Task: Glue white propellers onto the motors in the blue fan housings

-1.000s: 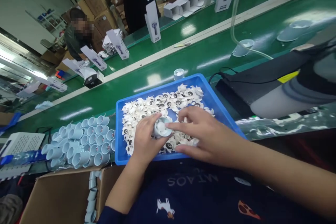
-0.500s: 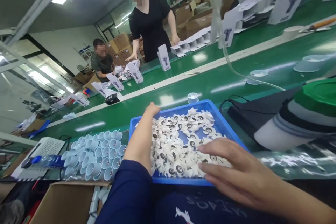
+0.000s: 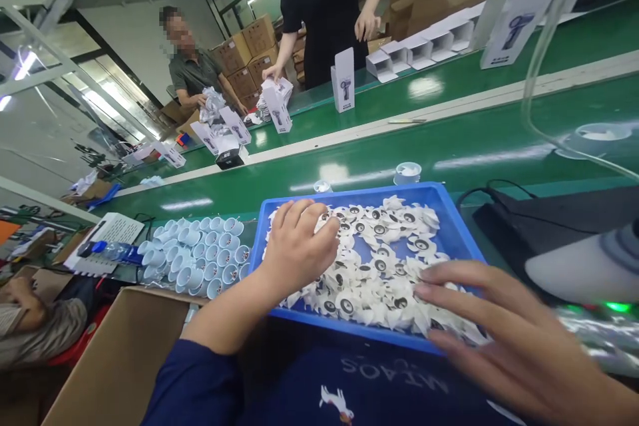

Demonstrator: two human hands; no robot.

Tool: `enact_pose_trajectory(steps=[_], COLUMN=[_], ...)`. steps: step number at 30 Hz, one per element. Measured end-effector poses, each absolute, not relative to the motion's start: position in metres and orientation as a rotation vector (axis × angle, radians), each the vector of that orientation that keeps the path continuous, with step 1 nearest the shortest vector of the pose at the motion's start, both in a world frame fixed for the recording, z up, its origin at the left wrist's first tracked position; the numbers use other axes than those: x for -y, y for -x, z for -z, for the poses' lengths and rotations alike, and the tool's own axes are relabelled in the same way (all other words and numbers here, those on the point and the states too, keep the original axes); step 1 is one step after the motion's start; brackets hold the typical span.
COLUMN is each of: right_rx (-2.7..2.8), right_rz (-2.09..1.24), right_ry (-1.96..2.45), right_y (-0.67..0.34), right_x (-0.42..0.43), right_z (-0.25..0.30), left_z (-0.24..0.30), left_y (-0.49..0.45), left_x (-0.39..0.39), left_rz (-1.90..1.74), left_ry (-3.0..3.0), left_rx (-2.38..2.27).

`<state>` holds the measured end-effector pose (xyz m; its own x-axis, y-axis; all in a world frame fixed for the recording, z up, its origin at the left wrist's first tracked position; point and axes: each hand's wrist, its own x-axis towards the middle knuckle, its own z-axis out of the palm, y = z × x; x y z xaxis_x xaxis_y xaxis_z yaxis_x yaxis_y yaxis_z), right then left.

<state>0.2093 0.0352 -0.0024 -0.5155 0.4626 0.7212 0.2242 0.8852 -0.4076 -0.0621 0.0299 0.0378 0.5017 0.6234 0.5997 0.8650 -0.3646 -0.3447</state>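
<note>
A blue tray (image 3: 452, 216) in front of me holds a heap of white fan blades (image 3: 384, 259) with dark hubs. My left hand (image 3: 299, 249) rests on the left part of the heap. Its fingers are curled down round a white blade at the fingertips. My right hand (image 3: 504, 336) lies over the blades at the tray's near right corner, fingers stretched out and apart, holding nothing. Two small round white pieces (image 3: 407, 173) stand on the green belt (image 3: 474, 153) just beyond the tray.
Left of the tray lies a pile of white cups (image 3: 200, 253), with an open cardboard box (image 3: 114, 359) below it. A black device (image 3: 549, 219) and a grey-white tool (image 3: 584, 266) sit at right. Two people handle white cartons (image 3: 344, 80) across the belt.
My left hand came back from the tray's far edge onto the heap and curled. A second round piece now stands on the belt. My right hand slid toward the near right corner.
</note>
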Motion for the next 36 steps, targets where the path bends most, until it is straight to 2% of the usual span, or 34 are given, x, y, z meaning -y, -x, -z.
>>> enact_pose_trajectory(steps=[6,18,32,34,36], right_rx=[2.203,2.114,2.047,1.909,1.701], right_rz=[-0.567,-0.872,-0.835,-0.975,-1.28], right_ry=[0.319,0.316,0.243,0.228,0.154], right_y=[-0.153,-0.147,-0.155,-0.164,-0.174], right_x=[-0.029,-0.019,-0.015,-0.018,-0.022], right_z=[-0.036,-0.033,-0.044,-0.047,-0.048], left_z=[-0.047,-0.044,-0.049,-0.046,-0.041], left_y=[0.046,0.033,0.023,0.022,0.02], left_x=[-0.006,0.008,0.021,0.022,0.024], left_rz=[0.484,0.514,0.493,0.486,0.493], left_ry=[2.139,2.119,2.135,2.167,2.214], left_rx=[1.182,1.151,1.165,1.149,1.107])
